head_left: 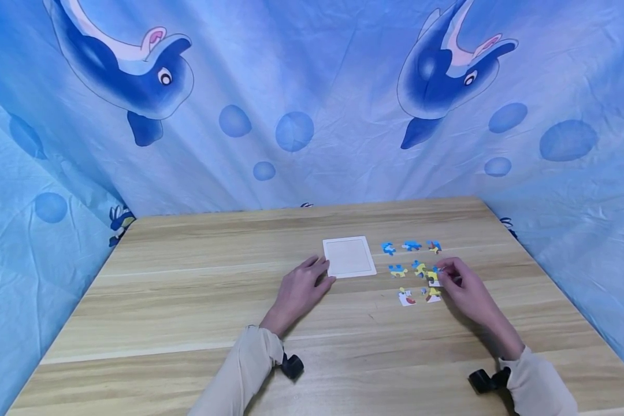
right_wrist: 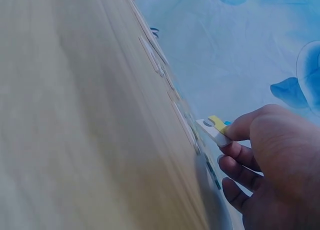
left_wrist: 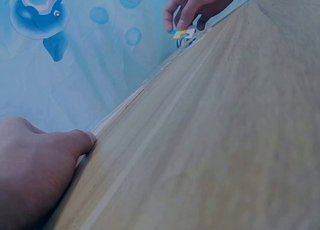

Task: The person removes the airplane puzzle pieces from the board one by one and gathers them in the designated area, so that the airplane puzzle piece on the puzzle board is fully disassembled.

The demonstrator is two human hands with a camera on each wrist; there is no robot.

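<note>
A square jigsaw tray [head_left: 349,257] with a white border lies on the wooden table. My left hand [head_left: 303,289] rests beside it, fingertips at its left edge and fingers loosely spread. To the right of the tray are several jigsaw pieces in loose rows, among them a blue one [head_left: 388,248] at the back and a white and red one [head_left: 407,297] in front. My right hand [head_left: 465,289] pinches a yellow and white jigsaw piece [right_wrist: 215,130] between thumb and fingers. In the right wrist view this piece is raised above the table. Part of it is hidden by the thumb.
The light wooden table [head_left: 187,300] reaches back to a blue curtain [head_left: 322,86] printed with dolphins and bubbles. Black wrist cameras are strapped over both sleeves, one on the left [head_left: 292,367] and one on the right [head_left: 481,382].
</note>
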